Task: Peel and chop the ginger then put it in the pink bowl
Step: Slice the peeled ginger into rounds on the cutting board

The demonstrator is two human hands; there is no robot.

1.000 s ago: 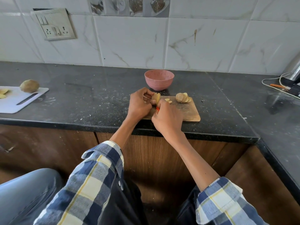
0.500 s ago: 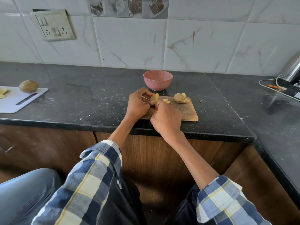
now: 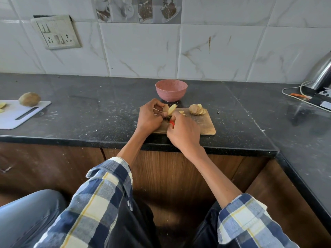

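Observation:
My left hand (image 3: 149, 118) grips a piece of ginger (image 3: 169, 110) over the left end of the wooden cutting board (image 3: 204, 125). A pale cut slice leans off the piece. Beside it, my right hand (image 3: 183, 134) holds a knife with a red handle (image 3: 172, 123); its blade is hidden between my hands. A second ginger piece with sliced rounds (image 3: 197, 109) lies at the board's far edge, and small bits (image 3: 181, 112) lie beside my right hand. The pink bowl (image 3: 171, 90) stands just behind the board.
A white cutting board (image 3: 16, 113) with a potato (image 3: 29, 99) and some slices lies at the far left of the dark counter (image 3: 89, 111). At the right stand a steel kettle (image 3: 320, 74), cables and a dark device. A wall socket sits on the tiles.
My hands stay over the board's left end. The cut slice now leans further from the ginger piece.

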